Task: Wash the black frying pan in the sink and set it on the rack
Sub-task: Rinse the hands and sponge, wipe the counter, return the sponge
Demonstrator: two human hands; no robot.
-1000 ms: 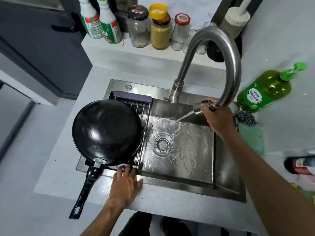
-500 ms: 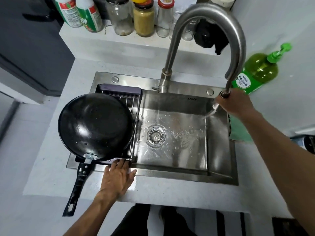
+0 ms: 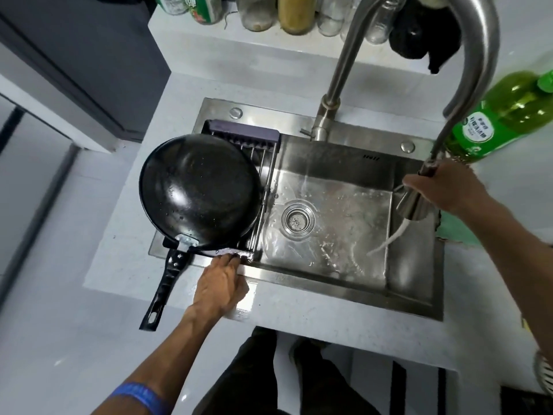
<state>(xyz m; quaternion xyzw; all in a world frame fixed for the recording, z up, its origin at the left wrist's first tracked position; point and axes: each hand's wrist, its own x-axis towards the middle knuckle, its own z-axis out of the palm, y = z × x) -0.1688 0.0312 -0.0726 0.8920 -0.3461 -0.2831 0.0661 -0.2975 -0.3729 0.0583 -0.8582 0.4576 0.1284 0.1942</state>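
The black frying pan (image 3: 199,187) lies upside down on the wire rack (image 3: 263,175) over the left part of the steel sink (image 3: 335,277), its handle (image 3: 163,287) sticking out over the counter toward me. My left hand (image 3: 221,283) rests on the sink's front rim with its fingertips on the rack's near end. My right hand (image 3: 446,187) grips the pull-out spray head (image 3: 414,202) of the tap at the basin's right side. Water streams from it down into the basin.
The tall curved tap (image 3: 344,73) rises behind the basin. A green soap bottle (image 3: 502,121) lies on the counter at the right. Jars and bottles (image 3: 294,13) line the shelf behind. The drain (image 3: 297,218) is mid-basin. White counter surrounds the sink.
My right hand has carried the spray head from the basin's back middle to its right side, and the water now lands there. Pan and left hand have stayed put.
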